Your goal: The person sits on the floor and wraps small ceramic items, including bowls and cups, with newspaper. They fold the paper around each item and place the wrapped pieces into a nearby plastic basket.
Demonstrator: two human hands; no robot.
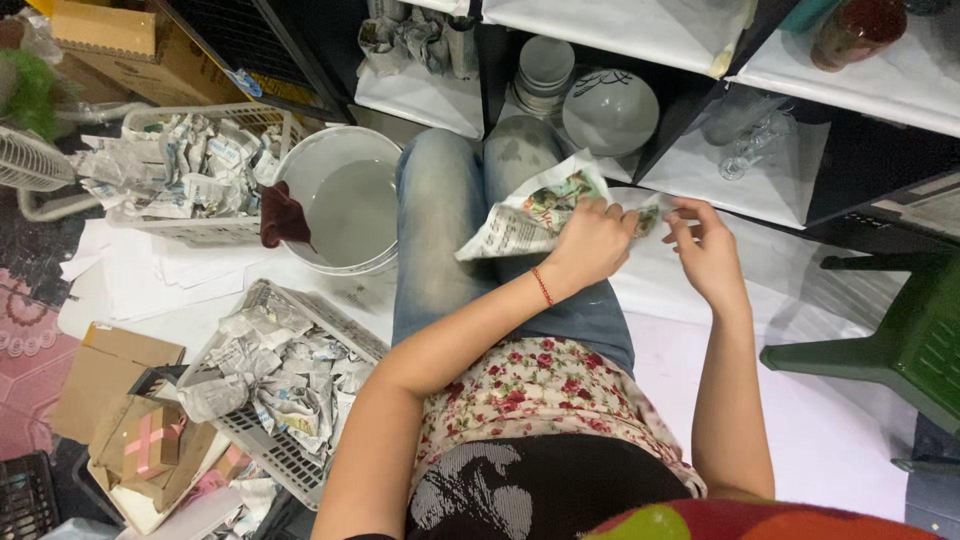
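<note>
A: Where is the newspaper sheet point(535, 212)?

B: Over the person's jeans-clad knees, just right of the white bucket point(345, 210). The left hand point(590, 240) grips its crumpled middle, fingers curled; the right hand point(705, 250) pinches its far edge.

A: What else lies near the bucket?

B: A dark red cloth point(282, 215) hangs over its rim; a grey bowl point(610, 112) sits on the shelf beyond it.

Whatever the newspaper point(530, 215) wraps is hidden (red vase point(855, 30) cropped above).

White bucket point(345, 215) with maroon rag point(282, 215), stacked bowls point(545, 75); green chair point(900, 340)
</note>
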